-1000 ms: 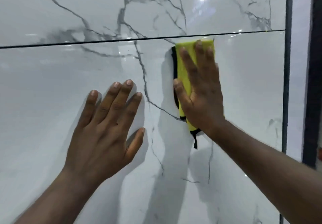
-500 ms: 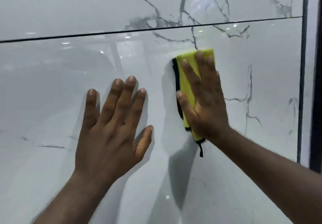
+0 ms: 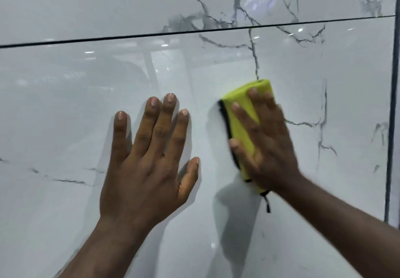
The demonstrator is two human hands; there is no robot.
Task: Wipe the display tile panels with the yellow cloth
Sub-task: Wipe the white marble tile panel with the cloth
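Note:
A glossy white marble-look tile panel (image 3: 65, 109) with grey veins fills the view. My right hand (image 3: 268, 145) presses flat on a folded yellow cloth (image 3: 240, 124) with a black edge, holding it against the panel right of centre. A short black loop hangs from the cloth's lower end. My left hand (image 3: 149, 161) lies flat on the same panel to the left of the cloth, fingers spread, holding nothing. A gap separates the two hands.
A thin dark joint (image 3: 129, 36) runs across, with another veined tile panel (image 3: 108, 5) above it. A dark vertical frame strip (image 3: 392, 104) borders the panels on the right. Ceiling lights reflect in the glossy surface.
My right hand has slid the cloth down from the horizontal joint and leftward along the lower panel. My left hand stayed flat and shifted left over the tile too.

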